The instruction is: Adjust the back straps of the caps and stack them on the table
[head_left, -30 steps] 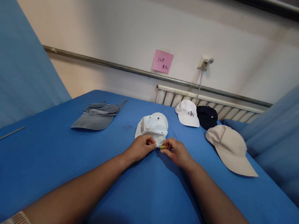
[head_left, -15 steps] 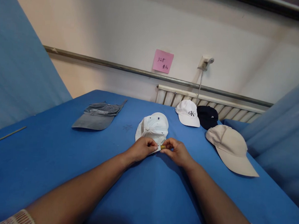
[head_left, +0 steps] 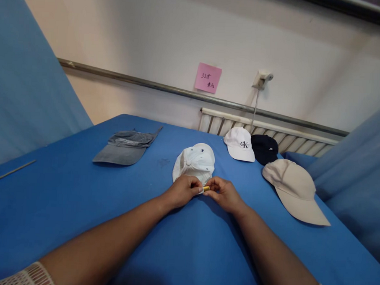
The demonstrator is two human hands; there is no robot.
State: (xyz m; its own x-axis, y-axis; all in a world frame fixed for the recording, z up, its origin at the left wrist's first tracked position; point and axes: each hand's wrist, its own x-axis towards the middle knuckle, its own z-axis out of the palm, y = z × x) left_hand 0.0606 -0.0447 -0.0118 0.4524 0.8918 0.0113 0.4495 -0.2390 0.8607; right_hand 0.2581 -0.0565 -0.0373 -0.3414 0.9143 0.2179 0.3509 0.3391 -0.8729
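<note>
Pale cap [head_left: 198, 163]: is lying crown up on the blue cover [head_left: 185, 247], its brim pointing away from the person and its back edge facing the hands.
Gold clasp [head_left: 206, 188]: is showing at the near edge of the pale cap, between the fingertips of both hands.
Left hand [head_left: 183, 191]: is pinching the pale cap's near edge, thumb and finger pressing together just beside the clasp; the exact part is hiding under the fingertips.
Right hand [head_left: 226, 195]: is gripping the clasp's right end narrowly between thumb and finger.
Grey cap [head_left: 123, 148]: is sitting well apart, left of the pale cap.
White cap [head_left: 239, 144]: is resting beyond and right of the pale cap, showing dark letters.
Dark cap [head_left: 265, 149]: is lying farther right of the pale cap, partly behind the white one.
Beige cap [head_left: 295, 187]: is spreading its brim well to the right of the pale cap.
Radiator [head_left: 215, 123]: is standing beyond the pale cap.
Pink note [head_left: 208, 78]: is hanging on the wall beyond the pale cap, higher up.
</note>
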